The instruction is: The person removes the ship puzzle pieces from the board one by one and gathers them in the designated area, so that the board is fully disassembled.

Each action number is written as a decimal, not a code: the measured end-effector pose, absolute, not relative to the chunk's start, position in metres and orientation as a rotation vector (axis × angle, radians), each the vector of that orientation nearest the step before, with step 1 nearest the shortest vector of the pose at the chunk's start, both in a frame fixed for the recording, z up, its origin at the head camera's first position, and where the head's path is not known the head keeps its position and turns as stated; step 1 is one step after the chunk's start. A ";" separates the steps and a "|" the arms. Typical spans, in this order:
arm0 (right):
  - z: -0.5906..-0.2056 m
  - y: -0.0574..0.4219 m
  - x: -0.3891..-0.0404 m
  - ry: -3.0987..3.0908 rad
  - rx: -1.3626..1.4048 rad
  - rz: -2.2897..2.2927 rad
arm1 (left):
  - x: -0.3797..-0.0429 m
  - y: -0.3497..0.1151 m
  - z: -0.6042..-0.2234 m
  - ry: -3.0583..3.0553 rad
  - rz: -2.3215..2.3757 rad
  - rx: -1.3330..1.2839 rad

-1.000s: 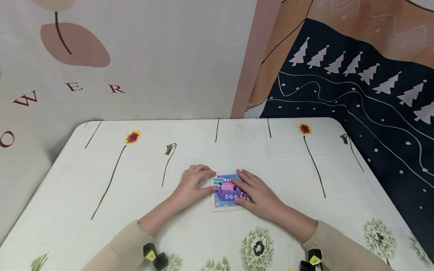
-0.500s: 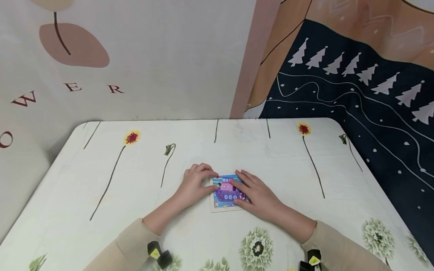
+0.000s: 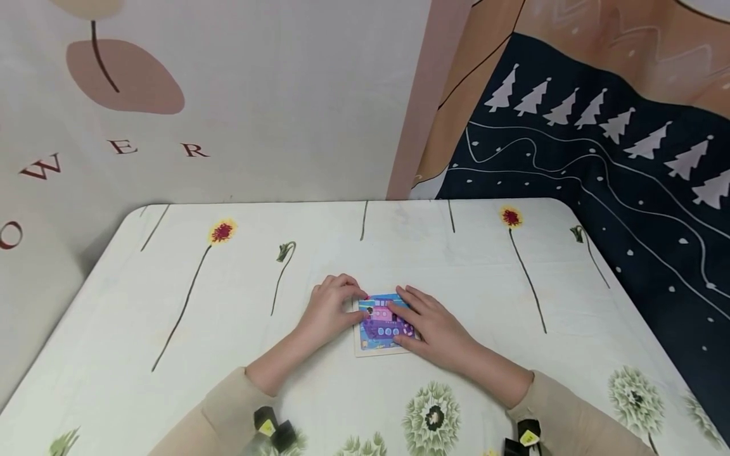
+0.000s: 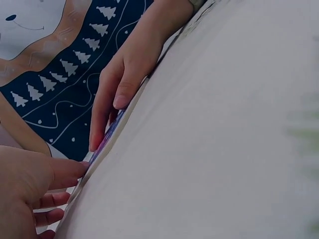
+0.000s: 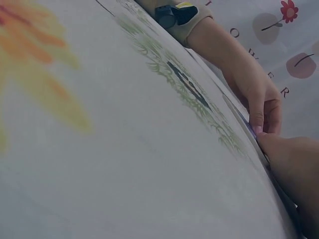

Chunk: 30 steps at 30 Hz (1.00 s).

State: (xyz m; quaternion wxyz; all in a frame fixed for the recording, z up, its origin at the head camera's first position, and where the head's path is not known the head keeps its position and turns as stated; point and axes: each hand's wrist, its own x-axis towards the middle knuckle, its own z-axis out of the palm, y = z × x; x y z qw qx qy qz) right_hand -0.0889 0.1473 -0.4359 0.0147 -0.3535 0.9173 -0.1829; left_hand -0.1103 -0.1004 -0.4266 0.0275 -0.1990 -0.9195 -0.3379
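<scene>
A small square picture puzzle (image 3: 379,342), showing a purple and pink ship on blue, lies flat on the table in a pale wooden frame. My left hand (image 3: 331,308) is at its left side, thumb and index fingertips touching the picture near the upper left corner, with a gap between them. My right hand (image 3: 436,326) rests over the right side with fingers spread and fairly straight, hiding that edge. From the left wrist, the board (image 4: 107,144) shows edge-on between both hands. In the right wrist view the left hand's thumb (image 5: 257,117) points down onto the board.
A white cloth with printed flowers covers the table (image 3: 319,392). Behind it hangs a pale printed wall cloth (image 3: 285,114), and to the right a dark blue cloth (image 3: 530,152) with white trees. Black wrist devices (image 3: 275,429) sit on both beige sleeves.
My left hand has shifted slightly right, its thumb and index fingertips moving from the frame's left edge onto the picture. The right hand and puzzle stay nearly still.
</scene>
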 end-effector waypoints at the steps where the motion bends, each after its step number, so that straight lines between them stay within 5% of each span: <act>1: -0.436 0.147 -0.089 2.855 -1.104 -0.569 | -0.111 -0.100 -0.426 -2.843 -1.040 -0.616; 30: -0.437 0.145 -0.089 2.880 -1.113 -0.553 | -0.114 -0.098 -0.428 -2.835 -1.225 -0.545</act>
